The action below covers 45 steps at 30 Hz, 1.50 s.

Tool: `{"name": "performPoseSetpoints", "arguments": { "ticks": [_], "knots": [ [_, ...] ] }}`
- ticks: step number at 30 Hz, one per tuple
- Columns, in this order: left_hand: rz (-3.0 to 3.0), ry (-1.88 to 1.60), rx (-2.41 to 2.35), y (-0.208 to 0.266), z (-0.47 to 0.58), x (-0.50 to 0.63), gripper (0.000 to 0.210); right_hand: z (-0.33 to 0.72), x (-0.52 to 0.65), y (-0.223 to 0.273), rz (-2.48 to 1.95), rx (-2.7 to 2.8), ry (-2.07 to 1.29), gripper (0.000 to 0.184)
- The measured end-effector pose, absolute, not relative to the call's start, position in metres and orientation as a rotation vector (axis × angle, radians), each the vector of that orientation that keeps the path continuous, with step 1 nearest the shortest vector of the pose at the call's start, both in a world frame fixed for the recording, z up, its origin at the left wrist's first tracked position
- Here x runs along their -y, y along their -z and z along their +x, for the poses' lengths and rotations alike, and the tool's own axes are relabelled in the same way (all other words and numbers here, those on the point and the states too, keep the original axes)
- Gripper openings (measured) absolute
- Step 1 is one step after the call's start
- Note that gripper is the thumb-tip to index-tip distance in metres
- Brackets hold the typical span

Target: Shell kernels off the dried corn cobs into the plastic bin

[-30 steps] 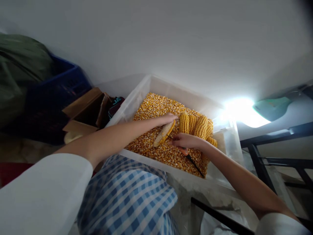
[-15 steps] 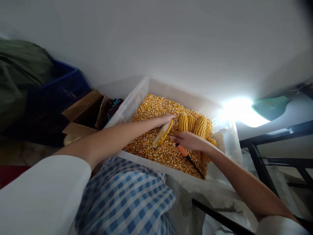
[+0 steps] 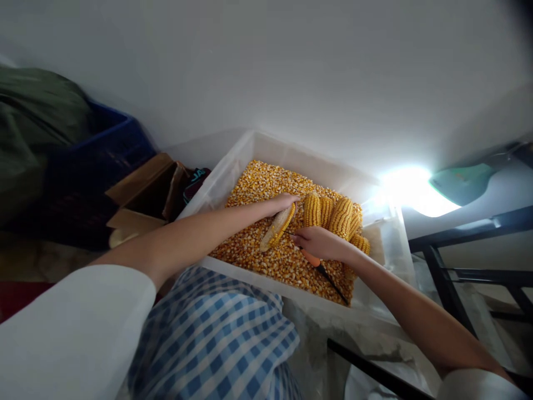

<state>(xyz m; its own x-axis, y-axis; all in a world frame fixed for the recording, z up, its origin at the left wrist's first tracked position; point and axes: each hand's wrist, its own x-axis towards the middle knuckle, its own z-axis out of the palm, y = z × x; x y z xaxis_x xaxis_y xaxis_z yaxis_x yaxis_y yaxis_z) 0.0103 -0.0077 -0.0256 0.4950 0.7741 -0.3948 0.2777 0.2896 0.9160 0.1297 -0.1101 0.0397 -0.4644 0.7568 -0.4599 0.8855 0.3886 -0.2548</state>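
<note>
My left hand [image 3: 285,203] is closed on the upper end of a corn cob [image 3: 275,230], slanted over the loose kernels [image 3: 272,180]. Part of this cob is bare and pale; yellow rows remain along its right side. My right hand [image 3: 316,242] is closed on a thin dark pointed tool [image 3: 291,233] whose tip is near the cob; its grip is hidden by the fingers. Just below that hand, an orange-handled tool [image 3: 310,258] with a dark shaft lies on the kernels. Several full corn cobs [image 3: 341,216] lie beyond the right hand.
A translucent plastic bin [image 3: 227,166] holds the corn. A bright lamp [image 3: 460,183] stands at the right beside a black metal frame [image 3: 441,283]. To the left are an open cardboard box [image 3: 139,180] and a blue crate [image 3: 112,130]. Checked blue cloth [image 3: 216,339] covers my lap.
My right hand has shifted slightly down, covering more of the orange handle. The left hand and the cob stay practically still.
</note>
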Motion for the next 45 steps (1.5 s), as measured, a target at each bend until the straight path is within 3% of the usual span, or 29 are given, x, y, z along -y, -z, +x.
{"name": "performPoseSetpoints", "arguments": {
  "ticks": [16,45],
  "knots": [
    [1.213,-0.517,-1.028,0.028,0.013,0.008,0.032,0.110,0.131,-0.031,1.546,-2.352,0.209,0.036],
    [1.300,-0.543,-1.110,0.032,0.012,0.003,0.030,0.119,0.111,-0.031,1.400,-2.442,0.374,0.051]
  ]
}}
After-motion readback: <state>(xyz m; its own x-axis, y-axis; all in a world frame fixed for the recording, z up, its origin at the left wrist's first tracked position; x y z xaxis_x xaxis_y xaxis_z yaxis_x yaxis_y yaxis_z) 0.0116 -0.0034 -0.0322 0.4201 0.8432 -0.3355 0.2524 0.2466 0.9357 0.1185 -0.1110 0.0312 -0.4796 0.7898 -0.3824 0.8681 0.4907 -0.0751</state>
